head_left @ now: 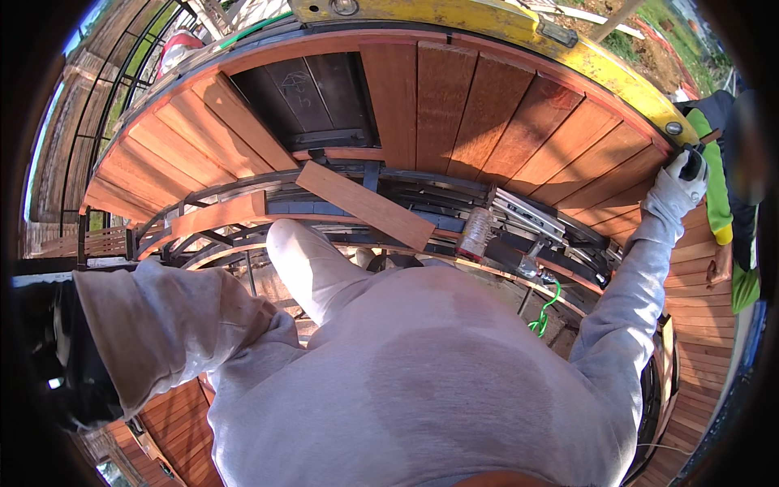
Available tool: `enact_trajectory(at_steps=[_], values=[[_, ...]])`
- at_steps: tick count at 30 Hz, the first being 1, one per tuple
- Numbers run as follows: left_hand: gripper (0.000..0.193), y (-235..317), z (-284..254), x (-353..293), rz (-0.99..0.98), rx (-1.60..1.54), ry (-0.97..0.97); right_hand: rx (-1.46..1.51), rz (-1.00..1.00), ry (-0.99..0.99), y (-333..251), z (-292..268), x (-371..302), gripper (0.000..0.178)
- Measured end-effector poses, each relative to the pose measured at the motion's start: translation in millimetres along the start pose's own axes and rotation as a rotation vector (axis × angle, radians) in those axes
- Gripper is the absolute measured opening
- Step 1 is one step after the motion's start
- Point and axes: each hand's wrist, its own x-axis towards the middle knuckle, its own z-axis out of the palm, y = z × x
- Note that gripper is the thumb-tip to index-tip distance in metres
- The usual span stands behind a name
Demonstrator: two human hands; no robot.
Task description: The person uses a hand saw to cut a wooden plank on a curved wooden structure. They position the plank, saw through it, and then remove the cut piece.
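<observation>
My right hand (pixel 686 180), in a pale work glove, reaches out to the far right. Its fingers are closed around something small and dark, close to the end of a long yellow spirit level (pixel 454 15); the exact grip is unclear. At the far left, my left arm (pixel 174 329) stretches sideways in a wide, stained sleeve. Beyond its cuff is only a dark, glossy shape at the picture's rim, with no fingers to make out. Between my arms, a loose wooden plank (pixel 365 203) lies slantwise across the step's dark metal framework (pixel 373 174).
Reddish boards (pixel 442 105) fan over the curved platform, around a gap showing dark panels (pixel 292 93). A ribbed clear bottle (pixel 476 234) lies beside a metal air tool (pixel 531 261) with a green hose (pixel 545 312). At the right edge, a co-worker's hand (pixel 718 266) hangs near the decking (pixel 698 325).
</observation>
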Motion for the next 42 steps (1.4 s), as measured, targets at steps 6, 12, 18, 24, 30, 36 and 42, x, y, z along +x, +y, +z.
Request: enact_trajectory(at_steps=[6,12,18,24,30,36,42], values=[[0.023,-18.3,15.2,-203.5,-1.129,0.497,-0.093,-0.028,-0.064,0.004,18.9,10.6,-2.2,0.024],[0.031,10.8,2.4,-351.5,-1.391,0.807,-0.734,-0.026,-0.026,-0.072,25.4,10.7,-1.8,0.025],[0.055,3.2,-14.2,-356.3,-1.377,0.998,-0.655,0.068,0.125,0.003,23.7,12.3,-8.2,0.025],[0.089,-33.0,-3.9,-340.5,-1.024,1.023,-1.554,0.055,0.098,0.018,22.6,15.3,-5.0,0.025],[0.091,-57.0,24.6,-347.2,-0.960,0.758,-1.885,-0.029,-0.088,0.002,31.8,22.5,-3.7,0.024],[0.077,-45.2,27.1,-372.2,-0.983,0.778,-1.672,0.027,0.126,0.031,13.9,12.0,-9.5,0.026],[0.075,-36.0,23.2,-390.0,-0.958,0.811,-1.586,0.002,0.108,0.017,17.4,18.9,-7.3,0.030]])
